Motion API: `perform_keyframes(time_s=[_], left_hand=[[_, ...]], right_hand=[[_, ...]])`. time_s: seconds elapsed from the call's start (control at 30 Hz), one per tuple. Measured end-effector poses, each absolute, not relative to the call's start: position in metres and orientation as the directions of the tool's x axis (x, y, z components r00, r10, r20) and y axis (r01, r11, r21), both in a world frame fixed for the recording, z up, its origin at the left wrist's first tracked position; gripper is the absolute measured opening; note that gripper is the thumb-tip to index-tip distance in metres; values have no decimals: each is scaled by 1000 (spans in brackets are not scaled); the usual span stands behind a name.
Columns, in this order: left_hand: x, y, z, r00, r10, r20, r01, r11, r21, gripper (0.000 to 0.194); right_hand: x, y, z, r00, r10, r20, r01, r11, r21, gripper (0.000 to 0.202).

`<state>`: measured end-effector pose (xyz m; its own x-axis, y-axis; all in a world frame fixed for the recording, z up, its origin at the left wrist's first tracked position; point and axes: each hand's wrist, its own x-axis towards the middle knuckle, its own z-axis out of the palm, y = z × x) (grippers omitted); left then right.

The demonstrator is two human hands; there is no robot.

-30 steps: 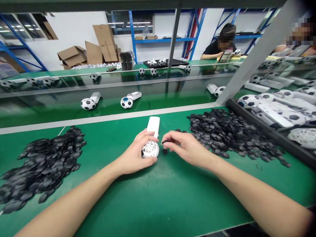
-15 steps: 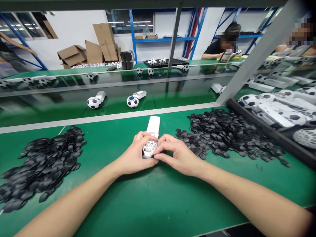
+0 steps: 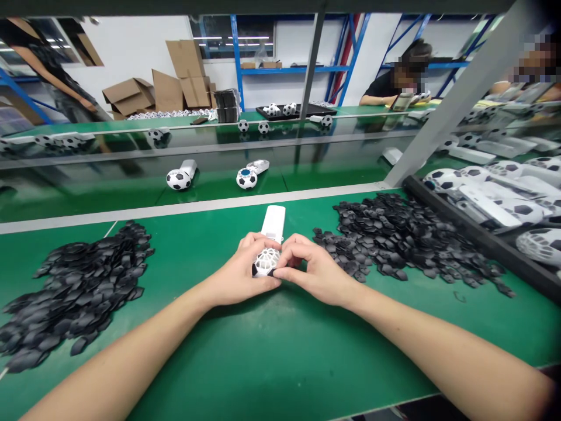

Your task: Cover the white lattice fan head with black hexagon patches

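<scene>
A white soccer-ball-shaped housing [image 3: 266, 260] with an open lattice top and a few black patches lies on the green table in front of me. Its flat white handle [image 3: 274, 221] points away. My left hand [image 3: 239, 269] wraps the ball's left side, thumb at the near edge and fingers over the far edge. At the right edge, my right hand [image 3: 313, 269] pinches with thumb and fingertips where a small black panel piece [image 3: 272, 272] shows, partly covered. Flat black pieces form a left pile [image 3: 87, 286] and a right pile [image 3: 394, 237].
Beyond the pale rail [image 3: 197, 207], a green conveyor carries two ball-headed units, a left one [image 3: 178, 179] and a right one [image 3: 246, 178]. A black-edged tray [image 3: 477, 234] of housings sits at right, beside a slanted grey post [image 3: 456, 93]. Co-workers are across the line.
Units on the near conveyor have shifted right, while those on the far belt have slid slightly left. A person at far left has come further into view. My hands have barely moved.
</scene>
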<state>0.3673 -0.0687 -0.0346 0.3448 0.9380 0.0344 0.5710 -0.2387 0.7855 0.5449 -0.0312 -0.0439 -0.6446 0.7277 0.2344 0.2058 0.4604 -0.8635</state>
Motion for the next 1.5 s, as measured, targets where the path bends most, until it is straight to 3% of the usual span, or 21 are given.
perform_keyframes(time_s=[0.53, 0.67, 0.8, 1.0, 1.1, 1.23, 1.33, 1.43, 1.5], left_hand=[[361, -64, -36, 273, 961, 43, 532, -188, 826, 39], [350, -57, -38, 200, 977, 72, 587, -178, 790, 42], [348, -54, -42, 132, 990, 52, 633, -125, 764, 50], [350, -57, -34, 245, 969, 41, 672, -200, 713, 51], [352, -58, -31, 271, 960, 74, 705, -251, 663, 50], [352, -59, -29, 184, 982, 27, 743, -158, 650, 49], [349, -59, -28, 255, 967, -4, 719, -187, 669, 48], [348, -59, -28, 338, 941, 27, 695, -269, 667, 48], [348, -58, -28, 308, 951, 20, 716, -245, 653, 49]], right_hand=[[545, -16, -48, -597, 780, 186, 112, 311, -944, 15], [556, -9, -46, -528, 802, 279, 362, 510, -781, 4], [560, -11, -48, -662, 735, 149, 530, 599, -600, 13], [558, -19, -44, -708, 705, 36, 619, 644, -449, 7], [555, -27, -41, -739, 672, 45, 647, 726, -233, 8], [552, -32, -41, -783, 619, 63, 620, 785, -7, 17], [552, -29, -44, -793, 600, 110, 603, 798, -7, 22], [557, -24, -45, -791, 600, 118, 596, 800, -72, 29], [561, -22, -45, -783, 612, 113, 598, 790, -134, 30]])
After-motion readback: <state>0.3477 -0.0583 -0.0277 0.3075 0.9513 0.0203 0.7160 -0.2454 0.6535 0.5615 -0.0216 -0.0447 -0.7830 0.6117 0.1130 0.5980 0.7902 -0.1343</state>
